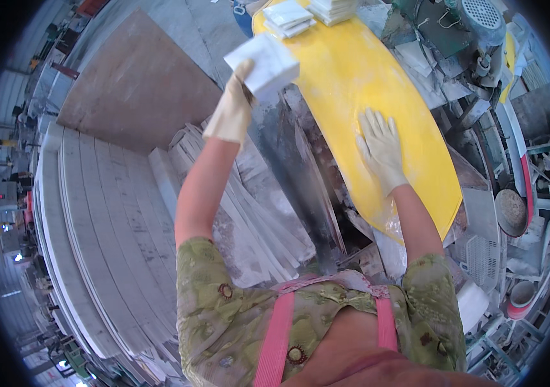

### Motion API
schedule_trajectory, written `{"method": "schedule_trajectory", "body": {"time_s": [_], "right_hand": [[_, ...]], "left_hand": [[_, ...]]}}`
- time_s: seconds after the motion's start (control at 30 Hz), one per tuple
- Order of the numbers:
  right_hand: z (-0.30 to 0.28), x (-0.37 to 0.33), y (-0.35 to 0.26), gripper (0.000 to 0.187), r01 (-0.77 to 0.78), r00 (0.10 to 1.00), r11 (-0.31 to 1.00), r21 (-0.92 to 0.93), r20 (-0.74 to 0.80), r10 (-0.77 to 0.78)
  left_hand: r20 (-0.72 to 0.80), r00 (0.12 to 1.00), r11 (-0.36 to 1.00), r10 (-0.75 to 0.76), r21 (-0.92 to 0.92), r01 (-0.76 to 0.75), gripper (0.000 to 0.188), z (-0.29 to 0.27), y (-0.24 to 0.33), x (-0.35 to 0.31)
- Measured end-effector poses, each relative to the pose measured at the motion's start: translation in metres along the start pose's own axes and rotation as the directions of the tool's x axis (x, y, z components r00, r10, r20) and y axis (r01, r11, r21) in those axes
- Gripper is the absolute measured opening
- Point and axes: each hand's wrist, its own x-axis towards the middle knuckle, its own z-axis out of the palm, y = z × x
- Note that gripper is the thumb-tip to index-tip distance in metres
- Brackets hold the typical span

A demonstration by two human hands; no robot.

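My left hand, in a pale glove, grips a white block at its near left edge. The block is square, veined like marble, and may be several tiles stacked together. It is held up to the left of a long yellow work surface. Flat on that surface, fingers stretched out, lies my gloved right hand with nothing in it. At the far end of the yellow surface sit two stacks of white square tiles, a left stack and a right stack.
Long pale slabs stand packed together on the left, with a large brown board beyond them. Thin strips lie between slabs and work surface. On the right are machine parts with a motor, a round pan and a white crate.
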Motion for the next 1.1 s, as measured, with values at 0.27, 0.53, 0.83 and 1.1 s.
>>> {"method": "schedule_trajectory", "body": {"time_s": [0.27,0.53,0.83,1.1], "right_hand": [[-0.020,0.010,-0.007,0.056,-0.025,0.999,0.999,0.040,0.044,0.023],[-0.023,0.015,-0.006,0.054,-0.069,0.990,0.995,0.071,0.124,0.060],[-0.023,0.012,-0.006,0.053,-0.059,0.996,0.994,0.089,0.068,0.053],[-0.026,0.013,-0.005,0.051,-0.040,0.999,0.995,0.086,0.036,0.037]], "left_hand": [[-0.031,0.985,0.956,0.172,-0.234,-0.174,0.046,0.073,0.041,0.190],[-0.009,0.992,0.992,0.122,-0.015,-0.122,0.045,0.094,0.047,0.240],[-0.045,0.999,0.800,0.016,0.599,0.014,0.045,0.085,0.076,0.230],[0.063,0.998,0.476,0.002,0.878,-0.056,0.051,0.087,0.079,0.264]]}}
